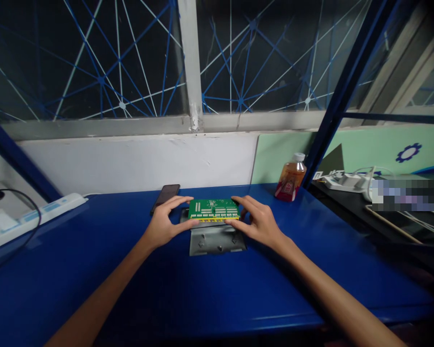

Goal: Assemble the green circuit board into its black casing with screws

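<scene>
Between my two hands is a green circuit board (214, 209) with a yellow strip along its near edge. My left hand (165, 222) grips its left end, thumb at the near edge and fingers at the far edge. At the right end my right hand (262, 223) pinches it the same way. Below the board lies a grey casing (219, 242) with small posts on its inner face. The board hides part of the casing, and I cannot tell whether the two touch.
A dark phone (165, 196) lies behind my left hand on the blue table (148, 299). A bottle of reddish drink (291, 178) stands at the back right. White power strips (67, 205) with cables sit at the left; blue frame posts (342, 96) rise at both sides.
</scene>
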Motion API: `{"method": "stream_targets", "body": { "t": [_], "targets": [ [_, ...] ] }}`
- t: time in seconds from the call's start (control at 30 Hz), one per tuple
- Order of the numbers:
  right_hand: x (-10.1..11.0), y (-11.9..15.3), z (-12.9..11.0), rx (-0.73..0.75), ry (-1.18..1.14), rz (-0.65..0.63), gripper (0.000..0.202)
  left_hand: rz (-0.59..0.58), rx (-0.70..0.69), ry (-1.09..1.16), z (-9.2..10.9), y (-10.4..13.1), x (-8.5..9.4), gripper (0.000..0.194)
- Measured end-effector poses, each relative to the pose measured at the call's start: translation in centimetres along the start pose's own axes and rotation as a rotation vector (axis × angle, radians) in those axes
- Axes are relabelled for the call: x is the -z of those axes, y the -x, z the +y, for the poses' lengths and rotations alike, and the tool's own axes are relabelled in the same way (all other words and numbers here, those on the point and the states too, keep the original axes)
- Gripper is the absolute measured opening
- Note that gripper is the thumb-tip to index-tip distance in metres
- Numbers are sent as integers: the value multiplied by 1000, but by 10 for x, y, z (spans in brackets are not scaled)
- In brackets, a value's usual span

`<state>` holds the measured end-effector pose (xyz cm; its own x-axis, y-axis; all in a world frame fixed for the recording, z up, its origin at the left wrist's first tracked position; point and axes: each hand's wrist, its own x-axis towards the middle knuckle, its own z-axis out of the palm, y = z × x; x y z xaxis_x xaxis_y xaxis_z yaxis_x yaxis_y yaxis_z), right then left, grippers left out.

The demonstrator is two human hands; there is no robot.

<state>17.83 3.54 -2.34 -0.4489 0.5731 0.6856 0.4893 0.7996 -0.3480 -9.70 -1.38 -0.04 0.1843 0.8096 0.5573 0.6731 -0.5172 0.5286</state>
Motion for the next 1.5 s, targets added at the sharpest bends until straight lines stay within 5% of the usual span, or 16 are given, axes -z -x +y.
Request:
{"method": "stream_targets", "body": {
  "t": [0.33,0.67,0.93,1.5],
  "targets": [
    [-3,-4,-8,-249,-248,-31,38,67,68,53,2,0,-8,21],
    [-11,-2,2,-562,-521,-41,57,108,34,28,-2,5,-21,22],
    [-9,-4,-4,-528,-632,-51,45,138,101,93,5,3,-20,27],
    [-4,-8,-4,-528,-874,-214,49,-37,366,426,7,5,-24,43]
  ]
}}
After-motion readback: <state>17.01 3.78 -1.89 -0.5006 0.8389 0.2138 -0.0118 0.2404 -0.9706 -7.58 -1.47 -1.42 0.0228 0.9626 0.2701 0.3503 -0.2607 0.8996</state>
